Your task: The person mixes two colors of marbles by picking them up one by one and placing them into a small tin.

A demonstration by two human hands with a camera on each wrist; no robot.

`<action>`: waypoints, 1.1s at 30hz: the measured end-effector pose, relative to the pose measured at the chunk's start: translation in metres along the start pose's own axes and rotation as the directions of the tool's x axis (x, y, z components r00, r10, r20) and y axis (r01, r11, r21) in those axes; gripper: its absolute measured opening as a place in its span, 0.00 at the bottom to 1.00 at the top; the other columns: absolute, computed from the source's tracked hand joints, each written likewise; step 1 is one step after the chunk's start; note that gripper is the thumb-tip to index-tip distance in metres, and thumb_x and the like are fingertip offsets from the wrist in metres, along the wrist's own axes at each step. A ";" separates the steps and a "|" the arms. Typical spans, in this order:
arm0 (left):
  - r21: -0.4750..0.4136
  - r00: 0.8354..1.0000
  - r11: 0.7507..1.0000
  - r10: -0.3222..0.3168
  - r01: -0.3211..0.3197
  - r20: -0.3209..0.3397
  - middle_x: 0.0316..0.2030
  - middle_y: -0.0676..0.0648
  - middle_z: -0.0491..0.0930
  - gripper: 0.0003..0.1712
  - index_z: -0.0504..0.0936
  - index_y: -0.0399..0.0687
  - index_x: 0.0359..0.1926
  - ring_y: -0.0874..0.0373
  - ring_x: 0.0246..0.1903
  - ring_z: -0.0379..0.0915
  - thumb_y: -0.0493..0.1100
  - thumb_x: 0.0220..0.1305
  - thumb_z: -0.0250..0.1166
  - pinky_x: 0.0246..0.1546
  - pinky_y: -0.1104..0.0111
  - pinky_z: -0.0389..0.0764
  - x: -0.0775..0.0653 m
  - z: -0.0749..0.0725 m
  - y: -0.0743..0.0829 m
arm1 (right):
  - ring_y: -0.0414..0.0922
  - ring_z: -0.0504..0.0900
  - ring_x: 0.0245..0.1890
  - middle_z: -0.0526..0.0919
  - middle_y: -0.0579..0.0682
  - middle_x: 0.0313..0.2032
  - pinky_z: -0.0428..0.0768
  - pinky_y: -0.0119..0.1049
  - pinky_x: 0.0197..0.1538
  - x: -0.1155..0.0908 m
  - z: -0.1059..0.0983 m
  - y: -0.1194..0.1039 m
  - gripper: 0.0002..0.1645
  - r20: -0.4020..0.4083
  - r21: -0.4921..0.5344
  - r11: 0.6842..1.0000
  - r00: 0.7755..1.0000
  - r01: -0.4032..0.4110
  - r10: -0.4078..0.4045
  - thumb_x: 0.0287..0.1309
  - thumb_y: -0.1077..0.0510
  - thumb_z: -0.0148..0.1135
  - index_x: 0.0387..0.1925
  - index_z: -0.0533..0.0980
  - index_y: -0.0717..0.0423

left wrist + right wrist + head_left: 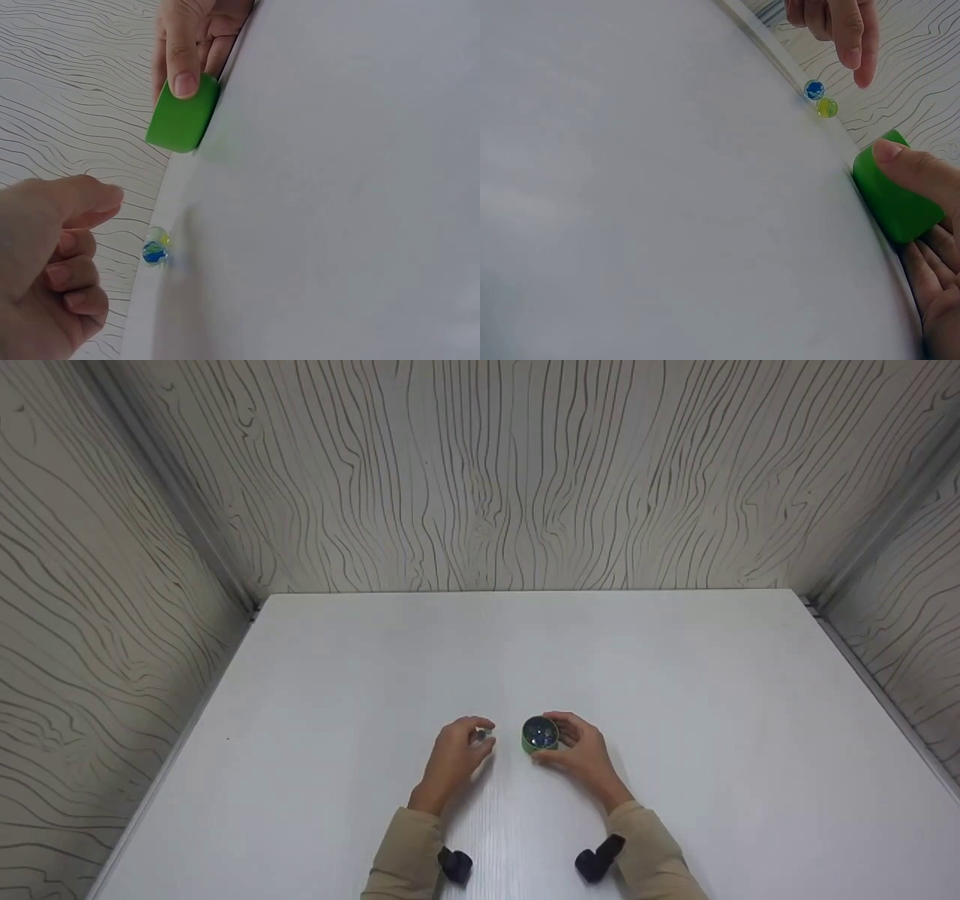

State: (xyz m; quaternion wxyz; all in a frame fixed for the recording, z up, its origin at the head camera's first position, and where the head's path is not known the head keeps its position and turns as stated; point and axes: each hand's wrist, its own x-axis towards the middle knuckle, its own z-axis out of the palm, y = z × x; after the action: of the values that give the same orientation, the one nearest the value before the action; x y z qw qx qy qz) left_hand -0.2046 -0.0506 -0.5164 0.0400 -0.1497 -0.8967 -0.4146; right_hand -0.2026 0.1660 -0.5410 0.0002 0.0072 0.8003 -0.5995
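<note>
Two glass marbles lie side by side on the white table, a blue one (814,90) and a yellow-green one (827,108). My left hand (454,750) is held close by them, thumb and forefinger apart and nothing gripped between them; the head view shows marble glass (481,734) in that gap. With thumb on one side and fingers on the other, my right hand (589,754) grips a small round green container (180,124) that stands upright on the table. From above, dark shiny round pieces (540,731) show inside it.
The white table (337,660) reaches back to a wall (480,472) with a wood-grain pattern, and similar panels flank it left and right. Dark wrist-worn devices (456,865) stick out from both sleeves near the front.
</note>
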 end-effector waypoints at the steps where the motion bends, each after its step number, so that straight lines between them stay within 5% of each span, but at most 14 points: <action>1: -0.001 1.000 1.000 0.002 -0.002 -0.004 0.28 0.45 0.78 0.11 0.83 0.40 0.44 0.63 0.27 0.64 0.35 0.60 0.65 0.28 0.76 0.67 0.000 0.000 0.000 | 0.56 0.77 0.60 0.80 0.60 0.56 0.75 0.40 0.63 0.000 0.000 0.000 0.40 0.000 0.000 1.000 1.000 0.001 -0.001 0.34 0.62 0.80 0.55 0.75 0.62; 7: -0.008 0.998 1.000 -0.019 0.019 -0.055 0.26 0.46 0.77 0.10 0.84 0.39 0.42 0.67 0.24 0.58 0.35 0.58 0.66 0.26 0.77 0.64 -0.001 0.002 -0.002 | 0.56 0.77 0.60 0.80 0.60 0.55 0.75 0.41 0.63 0.000 0.000 0.001 0.39 -0.001 -0.002 1.000 1.000 0.010 -0.010 0.34 0.63 0.79 0.54 0.75 0.62; 14: -0.047 0.989 0.994 -0.104 0.099 -0.104 0.43 0.43 0.85 0.10 0.84 0.39 0.42 0.64 0.29 0.66 0.35 0.57 0.67 0.31 0.75 0.71 -0.001 0.004 -0.002 | 0.56 0.77 0.61 0.80 0.60 0.56 0.75 0.41 0.64 0.001 0.001 0.001 0.40 -0.001 -0.011 1.000 1.000 0.006 -0.006 0.33 0.63 0.80 0.54 0.75 0.61; 19: -0.046 0.986 0.993 -0.112 0.106 -0.128 0.44 0.42 0.86 0.09 0.84 0.39 0.41 0.54 0.38 0.78 0.35 0.57 0.67 0.41 0.64 0.81 -0.001 0.004 -0.002 | 0.55 0.77 0.61 0.80 0.60 0.55 0.74 0.40 0.64 0.001 0.000 0.001 0.39 0.000 -0.005 1.000 1.000 0.004 -0.004 0.33 0.63 0.80 0.54 0.75 0.61; 26: 0.016 0.981 0.992 -0.120 0.124 -0.152 0.40 0.42 0.86 0.10 0.84 0.38 0.40 0.60 0.30 0.72 0.35 0.56 0.68 0.32 0.73 0.75 -0.001 0.006 -0.005 | 0.57 0.76 0.61 0.79 0.61 0.56 0.74 0.40 0.63 0.000 0.000 0.000 0.41 0.004 0.008 1.000 1.000 0.011 -0.011 0.33 0.62 0.80 0.55 0.74 0.62; 33: 0.006 0.978 0.989 -0.144 0.147 -0.153 0.42 0.40 0.85 0.10 0.83 0.38 0.39 0.51 0.40 0.80 0.35 0.55 0.68 0.43 0.61 0.81 -0.001 0.010 -0.006 | 0.56 0.76 0.61 0.79 0.60 0.57 0.75 0.40 0.63 -0.001 0.000 -0.002 0.41 -0.002 0.004 1.000 1.000 0.002 -0.002 0.33 0.62 0.80 0.55 0.74 0.62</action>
State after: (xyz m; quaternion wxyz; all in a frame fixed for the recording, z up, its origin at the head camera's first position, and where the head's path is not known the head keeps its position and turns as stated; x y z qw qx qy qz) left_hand -0.2050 -0.0474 -0.5274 0.0789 -0.0512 -0.9031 -0.4189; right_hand -0.2018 0.1658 -0.5393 -0.0013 0.0069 0.7990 -0.6013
